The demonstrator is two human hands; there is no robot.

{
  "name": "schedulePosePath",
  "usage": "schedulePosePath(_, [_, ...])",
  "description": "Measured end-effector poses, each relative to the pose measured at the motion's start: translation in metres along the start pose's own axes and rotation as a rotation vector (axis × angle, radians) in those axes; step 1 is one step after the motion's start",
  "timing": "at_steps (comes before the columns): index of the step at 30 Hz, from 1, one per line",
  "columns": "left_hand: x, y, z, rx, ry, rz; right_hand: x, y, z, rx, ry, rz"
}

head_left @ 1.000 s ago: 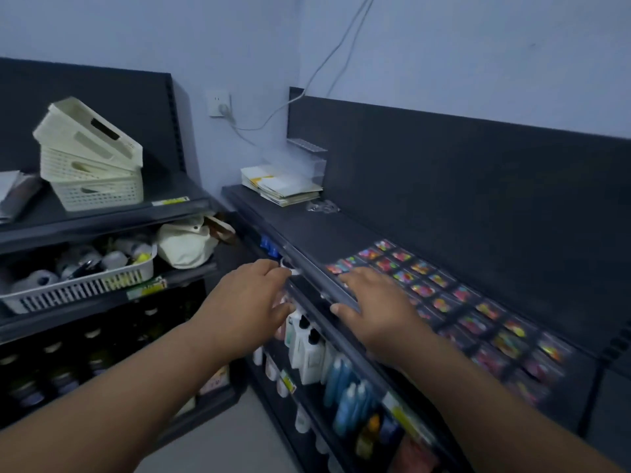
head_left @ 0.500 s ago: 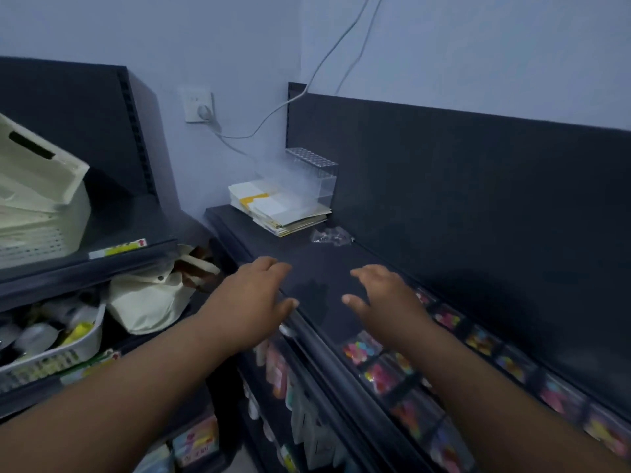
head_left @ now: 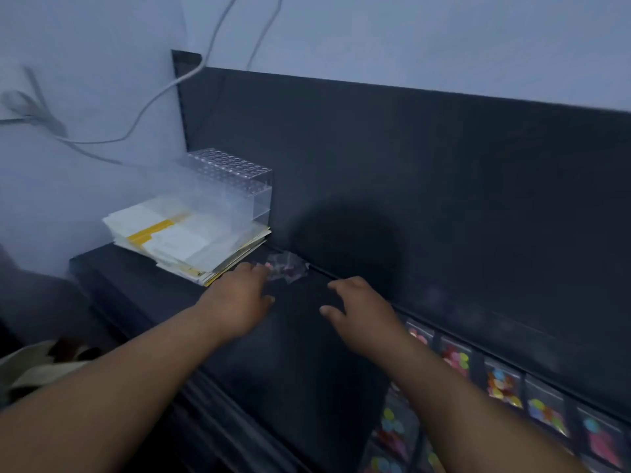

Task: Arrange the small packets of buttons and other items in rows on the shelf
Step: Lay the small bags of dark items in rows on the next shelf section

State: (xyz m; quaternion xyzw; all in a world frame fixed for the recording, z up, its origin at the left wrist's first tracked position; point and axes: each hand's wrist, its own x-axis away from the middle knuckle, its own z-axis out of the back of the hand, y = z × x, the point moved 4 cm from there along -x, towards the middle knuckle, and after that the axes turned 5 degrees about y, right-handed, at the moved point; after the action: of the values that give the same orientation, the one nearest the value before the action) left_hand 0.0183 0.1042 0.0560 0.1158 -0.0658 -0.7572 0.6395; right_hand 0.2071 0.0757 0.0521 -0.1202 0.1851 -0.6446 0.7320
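Note:
A crumpled clear packet with small pink items lies on the dark shelf against the back panel. My left hand reaches over the shelf, fingertips at the packet's left edge; whether they touch it is unclear. My right hand hovers to the packet's right with relaxed, slightly bent fingers and holds nothing. Rows of small packets of coloured buttons lie flat on the shelf at the lower right, partly hidden by my right forearm.
A stack of papers with yellow strips sits at the shelf's left end, under a clear acrylic rack with holes. The black back panel rises behind. Cables hang on the wall. A cream bag shows at lower left.
The view has moved closer to the shelf's left end. Both hands have reached forward from the shelf's front edge toward the clear packet by the back panel.

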Motion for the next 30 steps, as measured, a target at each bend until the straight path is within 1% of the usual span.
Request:
schedulePosePath(5, [-0.073,-0.032,-0.027,-0.014,-0.067,-0.065,-0.058,-0.002,-0.030,-0.002,-0.053,-0.082])
schedulePosePath(9, [-0.114,-0.045,-0.057,0.033,-0.093,-0.136,-0.099,0.000,-0.058,0.017,-0.088,-0.137])
schedulePosePath(15, [-0.146,-0.049,-0.086,0.079,-0.141,-0.196,-0.145,0.002,-0.085,-0.050,-0.066,-0.172])
schedulePosePath(18, [-0.160,-0.050,-0.095,0.032,-0.190,-0.210,-0.162,0.005,-0.096,-0.012,-0.103,-0.163])
schedulePosePath(21, [-0.166,-0.045,-0.099,0.027,-0.219,-0.234,-0.168,0.008,-0.103,0.084,-0.129,-0.139])
schedulePosePath(25, [-0.165,-0.044,-0.099,0.120,-0.227,-0.308,-0.154,0.019,-0.101,0.141,-0.054,-0.135])
schedulePosePath(27, [-0.163,-0.044,-0.095,0.198,-0.212,-0.329,-0.144,0.028,-0.095,0.106,0.003,-0.180])
schedulePosePath(30, [-0.158,-0.042,-0.088,0.242,-0.175,-0.312,-0.131,0.039,-0.088,0.033,0.047,-0.254])
